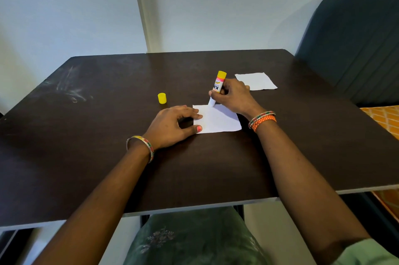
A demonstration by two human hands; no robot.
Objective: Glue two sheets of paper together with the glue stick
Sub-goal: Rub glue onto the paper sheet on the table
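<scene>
A small white sheet of paper point(218, 120) lies on the dark table point(108, 156) in front of me. My right hand point(234, 97) grips an uncapped glue stick point(218, 85), yellow end up, with its white tip touching the sheet's far edge. My left hand point(172, 126) rests on the table, its fingertips and thumb pressing the sheet's left edge. A second white sheet point(257, 81) lies flat further back on the right. The yellow cap point(162, 98) stands on the table to the left of the glue stick.
A dark teal chair back point(356, 38) stands at the table's right side. An orange patterned cloth point(384, 118) shows beyond the right edge. White scuff marks point(71, 89) mark the table's far left. The wall runs behind the table.
</scene>
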